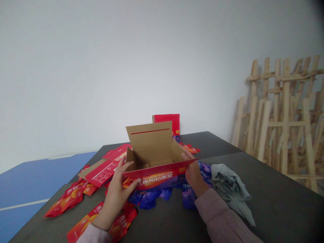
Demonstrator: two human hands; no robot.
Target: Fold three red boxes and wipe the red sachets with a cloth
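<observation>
An open cardboard box (154,158) with a red and purple printed outside stands on the dark table (265,189), its lid flap raised at the back. My left hand (117,192) grips the box's near left corner, thumb on the front panel and fingers on the rim. At the near right corner my right hand (193,175) holds the box, fingers curled over the right wall. The box's inside looks bare brown card.
Red-orange pouches (65,199) lie scattered at the left and purple pouches (187,194) under the box's front. Flat red cartons (106,168) lie at left, another red box (168,121) stands behind. A grey cloth (231,190) lies at right. Wooden frames (283,125) lean on the wall.
</observation>
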